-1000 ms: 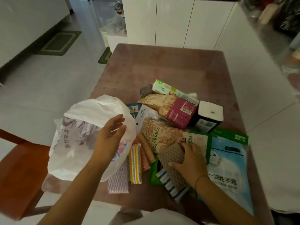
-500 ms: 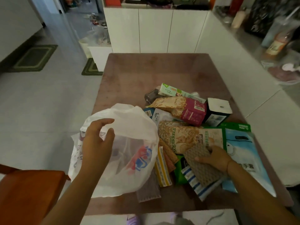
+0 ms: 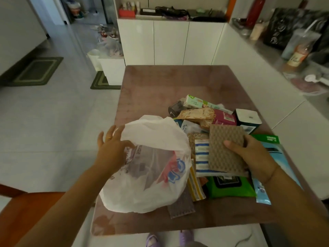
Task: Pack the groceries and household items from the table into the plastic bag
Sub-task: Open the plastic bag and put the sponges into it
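Bag contents: dark shapes show through the plastic bag (image 3: 146,175), too murky to name.
Left fingertips: hidden behind the bag's rim.
Dark item (image 3: 175,109): mostly buried under the green-and-white box (image 3: 197,102).
Blue pouch (image 3: 274,157): largely covered by the right hand (image 3: 252,157).
Counter clutter (image 3: 293,49): blurred.

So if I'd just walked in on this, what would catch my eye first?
Probably the white plastic bag, big and crumpled at the table's near left, with the left hand at its mouth. Next, the right hand lifting a brown waffle-textured cloth stacked on a blue-striped one. Behind them sprawls a jumble of snack packets and boxes.
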The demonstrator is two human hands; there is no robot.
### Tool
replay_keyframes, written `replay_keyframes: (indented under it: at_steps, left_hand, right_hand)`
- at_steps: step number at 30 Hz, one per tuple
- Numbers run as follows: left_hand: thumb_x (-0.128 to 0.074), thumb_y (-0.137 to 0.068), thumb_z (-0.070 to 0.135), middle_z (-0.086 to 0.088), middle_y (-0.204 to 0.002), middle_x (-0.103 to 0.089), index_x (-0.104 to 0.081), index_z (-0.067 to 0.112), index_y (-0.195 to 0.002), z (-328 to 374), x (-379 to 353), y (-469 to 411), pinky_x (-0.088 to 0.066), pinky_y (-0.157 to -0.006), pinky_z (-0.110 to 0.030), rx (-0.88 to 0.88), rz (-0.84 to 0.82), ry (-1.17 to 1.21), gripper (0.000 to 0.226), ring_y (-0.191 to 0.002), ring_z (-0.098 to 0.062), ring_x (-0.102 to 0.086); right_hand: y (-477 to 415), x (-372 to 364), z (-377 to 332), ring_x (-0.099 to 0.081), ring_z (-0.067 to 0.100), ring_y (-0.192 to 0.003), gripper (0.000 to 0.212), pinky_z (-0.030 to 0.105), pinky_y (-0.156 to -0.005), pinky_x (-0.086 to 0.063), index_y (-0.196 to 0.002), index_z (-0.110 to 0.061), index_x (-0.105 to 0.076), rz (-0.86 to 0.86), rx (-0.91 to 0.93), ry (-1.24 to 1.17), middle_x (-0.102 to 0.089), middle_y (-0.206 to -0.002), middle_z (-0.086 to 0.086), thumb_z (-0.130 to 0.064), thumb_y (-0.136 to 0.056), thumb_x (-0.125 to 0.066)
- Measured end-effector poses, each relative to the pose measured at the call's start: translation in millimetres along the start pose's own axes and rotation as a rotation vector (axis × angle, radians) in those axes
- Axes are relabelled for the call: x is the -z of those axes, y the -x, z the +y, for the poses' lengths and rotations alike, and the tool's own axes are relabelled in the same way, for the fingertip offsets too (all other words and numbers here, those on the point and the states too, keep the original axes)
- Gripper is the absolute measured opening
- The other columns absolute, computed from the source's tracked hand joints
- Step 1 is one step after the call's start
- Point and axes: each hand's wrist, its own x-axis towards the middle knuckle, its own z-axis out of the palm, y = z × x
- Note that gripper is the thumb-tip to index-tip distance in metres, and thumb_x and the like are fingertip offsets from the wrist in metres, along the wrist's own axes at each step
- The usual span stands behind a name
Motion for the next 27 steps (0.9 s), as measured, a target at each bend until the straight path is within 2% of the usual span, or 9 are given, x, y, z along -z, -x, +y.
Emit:
replay_keyframes:
  at_steps: [3, 7, 10, 13, 17, 19, 21, 25, 27]
  left_hand:
    - [-0.061, -0.087, 0.021, 0.002, -0.159, -0.015, -0.054, 0.040, -0.126, -4, -4, -12, 0.004, -0.115, -0.054, -0.099, -0.050, -0.114, 0.043, -0.147, -0.025, -0.005]
    - [-0.056, -0.089, 0.018, 0.002, -0.155, -0.029, -0.035, 0.028, -0.142, -2, 0, -28, -0.011, -0.116, -0.050, -0.095, -0.064, -0.050, 0.057, -0.142, -0.023, -0.026]
    - [-0.058, -0.086, 0.010, -0.006, -0.143, -0.047, -0.029, 0.021, -0.145, 4, 12, -43, -0.042, -0.098, -0.042, -0.067, 0.015, 0.065, 0.067, -0.118, -0.028, -0.054]
    - [-0.058, -0.086, 0.008, -0.008, -0.136, -0.051, -0.027, 0.022, -0.146, 4, 22, -59, -0.054, -0.075, -0.037, -0.005, 0.005, 0.181, 0.069, -0.099, -0.028, -0.063]
    - [-0.064, -0.084, 0.015, -0.008, -0.140, -0.044, -0.035, 0.025, -0.142, -4, 20, -74, -0.055, -0.085, -0.042, 0.005, -0.089, 0.303, 0.066, -0.111, -0.029, -0.058]
    - [-0.069, -0.080, 0.014, -0.007, -0.138, -0.043, -0.051, 0.024, -0.126, -11, 16, -76, -0.052, -0.091, -0.046, 0.071, -0.071, 0.502, 0.050, -0.116, -0.030, -0.053]
    - [-0.075, -0.074, 0.017, -0.005, -0.134, -0.040, -0.050, 0.026, -0.109, -17, 10, -72, -0.050, -0.092, -0.053, 0.139, 0.035, 0.611, 0.044, -0.117, -0.030, -0.050]
    - [-0.083, -0.066, 0.029, -0.005, -0.148, -0.021, -0.018, 0.023, -0.142, -30, -8, -51, -0.045, -0.096, -0.059, 0.309, 0.030, 0.648, 0.101, -0.128, -0.034, -0.042]
    - [-0.084, -0.065, 0.030, -0.009, -0.154, -0.013, -0.002, 0.026, -0.149, -36, -19, -38, -0.043, -0.097, -0.061, 0.410, -0.020, 0.664, 0.118, -0.132, -0.038, -0.038]
  right_hand:
    - [11, -47, -17, -0.059, 0.020, -0.110, 0.046, 0.043, -0.094, -0.050, -0.127, -0.020, -0.051, -0.247, -0.003, -0.266, -0.062, -0.122, 0.000, -0.016, -0.083, -0.064]
    - [17, -118, -7, -0.058, 0.018, -0.111, 0.043, 0.039, -0.095, -0.050, -0.121, -0.021, -0.048, -0.449, 0.046, -0.071, -0.061, -0.118, -0.002, -0.016, -0.082, -0.067]
    - [-2, -150, 12, -0.055, 0.022, -0.113, 0.052, 0.028, -0.090, -0.049, -0.127, -0.015, -0.041, -0.357, 0.062, 0.051, -0.055, -0.127, 0.007, -0.017, -0.083, -0.068]
    - [-24, -161, 26, -0.051, 0.025, -0.119, 0.061, 0.028, -0.090, -0.043, -0.134, -0.016, -0.034, -0.239, 0.015, 0.069, -0.050, -0.133, 0.009, -0.015, -0.083, -0.067]
    - [-46, -168, 35, -0.048, 0.028, -0.122, 0.062, 0.033, -0.093, -0.042, -0.134, -0.015, -0.033, -0.163, -0.006, 0.089, -0.048, -0.136, 0.012, -0.014, -0.082, -0.068]
    - [-54, -173, 33, -0.049, 0.028, -0.120, 0.058, 0.035, -0.095, -0.042, -0.130, -0.014, -0.035, -0.140, -0.013, 0.096, -0.048, -0.134, 0.011, -0.015, -0.082, -0.068]
    - [-58, -182, 29, -0.050, 0.026, -0.117, 0.056, 0.036, -0.097, -0.044, -0.129, -0.015, -0.036, -0.134, 0.001, 0.070, -0.049, -0.132, 0.009, -0.019, -0.082, -0.068]
    - [-56, -205, 24, -0.050, 0.026, -0.118, 0.049, 0.033, -0.094, -0.044, -0.133, -0.014, -0.033, -0.232, 0.090, 0.032, -0.049, -0.131, 0.010, -0.022, -0.091, -0.055]
    - [-56, -213, 27, -0.047, 0.029, -0.123, 0.047, 0.035, -0.100, -0.041, -0.137, -0.012, -0.032, -0.320, 0.149, 0.198, -0.044, -0.135, 0.013, -0.019, -0.094, -0.048]
